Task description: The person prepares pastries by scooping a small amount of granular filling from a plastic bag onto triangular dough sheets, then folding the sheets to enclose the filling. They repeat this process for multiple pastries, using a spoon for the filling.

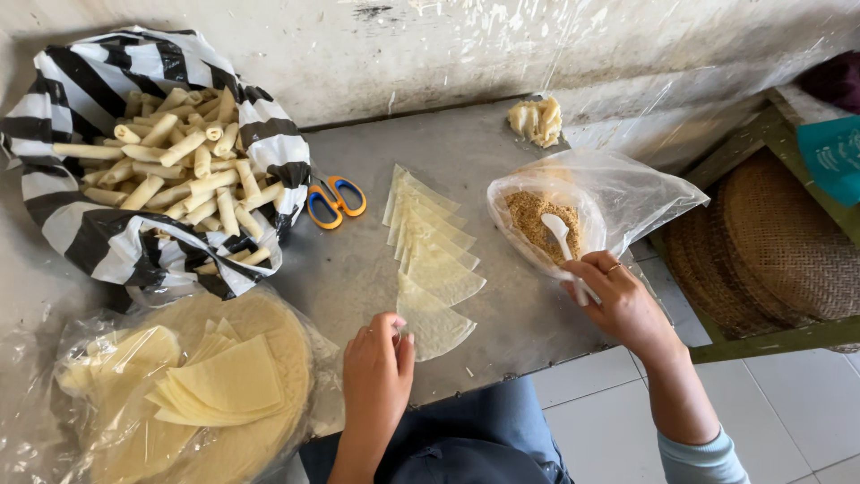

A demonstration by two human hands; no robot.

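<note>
Looking down from head height at a grey metal table (358,269). Right hand (618,300) pinches the handle of a white plastic spoon (560,235), fingers curled round it; spoon bowl sits in brown crumbly filling (537,224) inside a clear plastic bag (618,193). Left hand (376,372) rests w/ fingers pressed together, fingertips touching the edge of the nearest wrapper in a row of pale triangular pastry wrappers (434,251), which lies between both hands. Orange-handled scissors (336,202) lie just left of the row. Black & white striped bag (107,233) of rolled pastry sticks (179,161) sits far left; stack of spare wrappers (224,385) below it, near left hand.
</note>
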